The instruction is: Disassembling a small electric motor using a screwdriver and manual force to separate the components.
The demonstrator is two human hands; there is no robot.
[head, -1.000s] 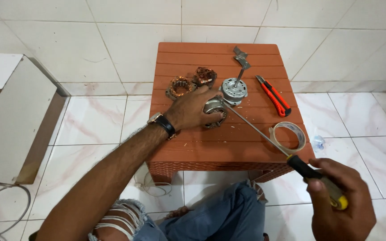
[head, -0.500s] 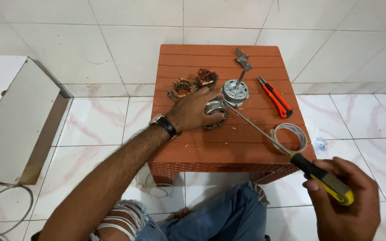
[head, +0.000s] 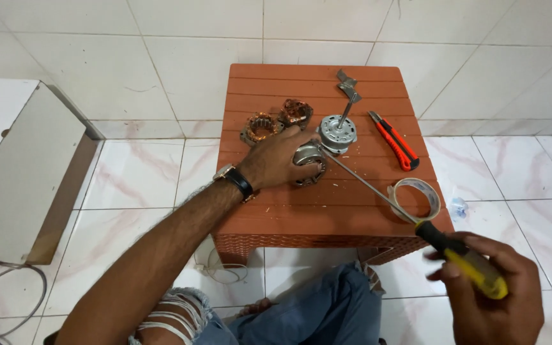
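The left hand [head: 275,161] lies on the small orange-brown table [head: 327,217], with the fingers curled over a round metal motor housing [head: 309,163] and pressing it down near the middle of the top. The right hand [head: 490,291] is closed around the yellow and black handle of a long screwdriver [head: 416,220]; this hand is off the table, past its front right corner, and the thin shaft goes diagonally up to the housing, where the tip seems to touch it.

The work looks to me somewhere in the middle. The motor is already in pieces: two copper coil parts [head: 276,120] lie just behind the left hand, and the round rotor part with its shaft [head: 338,130] stands just beside the housing. The housing itself is under the tool, so I judge it is not finished; if a screw is there I cannot tell.

For room, the table is small. A roll of tape [head: 416,197] lies under the screwdriver shaft close to the front right edge, and a red utility knife [head: 393,140] lies near the right edge. A small grey metal piece [head: 347,84] is at the back. The front left of the top is bare, and white floor tiles [head: 142,172] surround the table
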